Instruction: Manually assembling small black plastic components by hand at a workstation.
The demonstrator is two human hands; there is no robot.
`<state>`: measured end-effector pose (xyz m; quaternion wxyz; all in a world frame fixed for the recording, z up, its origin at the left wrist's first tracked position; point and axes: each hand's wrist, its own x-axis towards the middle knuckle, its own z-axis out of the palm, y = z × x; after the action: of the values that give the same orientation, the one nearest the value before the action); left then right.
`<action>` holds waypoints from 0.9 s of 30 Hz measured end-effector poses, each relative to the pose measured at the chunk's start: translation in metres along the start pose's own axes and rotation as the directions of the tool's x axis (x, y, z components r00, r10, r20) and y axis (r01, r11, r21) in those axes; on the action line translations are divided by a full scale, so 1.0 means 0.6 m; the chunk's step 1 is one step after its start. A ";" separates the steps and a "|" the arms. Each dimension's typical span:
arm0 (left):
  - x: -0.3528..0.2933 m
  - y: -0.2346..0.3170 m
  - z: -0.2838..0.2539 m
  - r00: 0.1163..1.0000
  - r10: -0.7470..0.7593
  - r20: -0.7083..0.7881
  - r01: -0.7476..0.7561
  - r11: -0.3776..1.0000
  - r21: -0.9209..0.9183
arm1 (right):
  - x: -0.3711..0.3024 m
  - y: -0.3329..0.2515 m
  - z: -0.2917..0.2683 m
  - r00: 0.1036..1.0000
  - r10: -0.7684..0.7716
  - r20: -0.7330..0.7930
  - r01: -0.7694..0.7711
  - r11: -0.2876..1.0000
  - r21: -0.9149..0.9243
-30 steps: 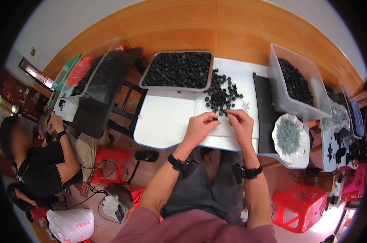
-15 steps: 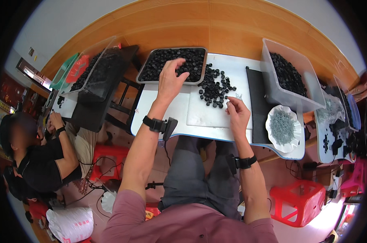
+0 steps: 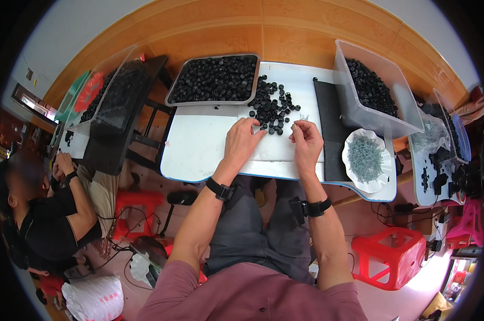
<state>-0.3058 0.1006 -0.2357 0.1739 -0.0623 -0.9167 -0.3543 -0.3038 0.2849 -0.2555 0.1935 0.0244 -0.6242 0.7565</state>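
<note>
Left hand (image 3: 242, 142) has moved from upper-middle tray (image 3: 210, 103) to central black pieces (image 3: 274, 109). Right hand (image 3: 308, 144) curls nearby; whether either grasps anything is unclear.

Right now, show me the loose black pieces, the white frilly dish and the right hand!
Loose black pieces (image 3: 267, 111), head view: pile's middle.
White frilly dish (image 3: 374, 184), head view: near rim.
Right hand (image 3: 308, 146), head view: its middle.

A red stool (image 3: 406, 254) stands right, a white sack (image 3: 94, 298) left.
</note>
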 end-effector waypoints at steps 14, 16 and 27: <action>-0.012 0.013 0.005 0.985 -0.163 0.062 0.174 0.927 -0.332 | 0.040 -0.044 -0.052 0.975 -0.148 -0.165 0.101 0.960 -0.262; -0.022 0.011 0.008 0.984 -0.174 0.041 0.176 0.899 -0.402 | 0.075 -0.056 -0.076 0.985 -0.163 -0.059 0.112 0.860 -0.498; -0.024 0.003 0.012 0.981 -0.189 0.044 0.188 0.869 -0.457 | 0.179 -0.064 -0.049 0.962 0.189 0.200 0.113 0.393 -0.913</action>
<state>-0.2936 0.1069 -0.2445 0.1199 -0.0118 -0.8084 -0.5762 -0.3848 0.3470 -0.1963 0.0699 0.0027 -0.9574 0.2802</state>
